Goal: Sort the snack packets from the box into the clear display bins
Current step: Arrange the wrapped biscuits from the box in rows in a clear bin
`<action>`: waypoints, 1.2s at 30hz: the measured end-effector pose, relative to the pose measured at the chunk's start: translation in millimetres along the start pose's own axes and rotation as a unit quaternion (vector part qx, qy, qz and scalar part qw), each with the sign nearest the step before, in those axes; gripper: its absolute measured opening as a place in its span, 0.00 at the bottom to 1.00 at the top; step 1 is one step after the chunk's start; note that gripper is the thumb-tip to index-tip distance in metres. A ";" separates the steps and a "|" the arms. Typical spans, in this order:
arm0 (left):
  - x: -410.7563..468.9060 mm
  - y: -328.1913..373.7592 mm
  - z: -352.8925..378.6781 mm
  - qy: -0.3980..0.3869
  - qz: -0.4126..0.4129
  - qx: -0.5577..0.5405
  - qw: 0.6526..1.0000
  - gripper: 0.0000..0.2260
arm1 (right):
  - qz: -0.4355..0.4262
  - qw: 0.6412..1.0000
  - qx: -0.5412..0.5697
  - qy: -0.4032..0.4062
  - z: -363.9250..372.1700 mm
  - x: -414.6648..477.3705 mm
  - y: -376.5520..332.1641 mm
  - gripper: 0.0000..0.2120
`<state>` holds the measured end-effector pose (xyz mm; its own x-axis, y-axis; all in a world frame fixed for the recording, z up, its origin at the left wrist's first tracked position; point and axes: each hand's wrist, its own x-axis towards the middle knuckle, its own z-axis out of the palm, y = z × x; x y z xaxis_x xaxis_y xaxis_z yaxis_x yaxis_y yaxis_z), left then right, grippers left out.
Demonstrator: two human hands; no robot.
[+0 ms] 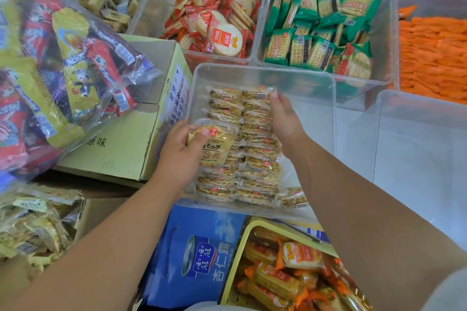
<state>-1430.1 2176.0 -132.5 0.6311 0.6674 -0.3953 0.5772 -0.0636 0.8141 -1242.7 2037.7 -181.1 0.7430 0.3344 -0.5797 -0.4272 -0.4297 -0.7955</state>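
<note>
Filling the near clear bin [265, 69] is the step in hand. Your left hand [178, 156] grips one beige biscuit packet [217, 149], thumb curled over its upper edge, just above the left row. Your right hand [284, 118] lies with straight fingers against the far right side of the packet rows [252, 166], bracing them and holding nothing. The hands are apart, one on each flank of the rows. The packets already in the bin stand on edge in two tight rows running from its near wall toward its far wall. Their clear wrappers show ridged golden biscuits, small red marks and barcodes. One stray packet [293, 197] lies loose at the near right, just beside the rows, and the right half of the bin is bare. By the look of it, this bin is well begun but far from full. The next move probably calls for turning the held packet on edge and slotting it into the left row, in line with its neighbours, while your right hand holds the stack square. The wrappers look slick and light, so the rows may fan out or tip toward the bare side if you let go too soon. The stray packet wants tucking in as well.
</note>
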 end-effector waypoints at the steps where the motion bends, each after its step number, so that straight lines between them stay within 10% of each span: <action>1: -2.7 5.8 -0.7 0.007 -0.011 -0.029 1.000 0.08 | -0.017 0.999 -0.027 0.031 -1.8 -4.5 -2.5 0.33; 7: -33.7 31.6 -3.5 0.095 -0.020 -0.116 0.988 0.07 | -0.160 0.980 -0.091 0.079 -13.7 -77.6 -16.1 0.18; 10: -57.8 37.9 -3.5 0.107 0.065 -0.050 0.991 0.01 | -0.062 0.994 0.026 -0.086 -17.1 -127.0 -18.1 0.24; 16: -96.4 50.1 10.6 -0.024 0.308 0.140 0.941 0.19 | 0.057 0.928 0.217 -0.297 -27.4 -167.6 -12.6 0.31; 20: -110.1 52.7 12.5 -0.101 0.314 0.196 0.923 0.26 | -0.002 0.964 0.185 -0.189 -49.6 -170.0 -14.4 0.11; 23: -111.1 43.9 5.3 -0.065 0.264 0.223 0.936 0.26 | -0.133 0.985 -0.096 -0.059 -75.8 -162.5 -19.2 0.05; 27: -103.8 12.5 -8.9 -0.018 0.120 0.320 0.939 0.32 | -0.272 0.808 -0.518 -0.062 -102.5 -151.1 -30.3 0.12; 32: -99.8 -24.7 -14.0 -0.061 0.038 0.324 0.943 0.39 | -0.252 0.561 -0.779 -0.127 -88.5 -148.1 -31.8 0.20; 36: -97.4 -35.8 -14.0 -0.056 0.049 0.336 0.939 0.40 | -0.220 0.506 -0.824 -0.129 -68.4 -137.4 -24.1 0.11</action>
<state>-1519.4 2123.7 -117.2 0.7271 0.5542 -0.4051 0.6863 -0.5995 0.4117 -1299.3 1944.8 -70.2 0.3969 0.7086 -0.5834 0.9178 -0.3117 0.2457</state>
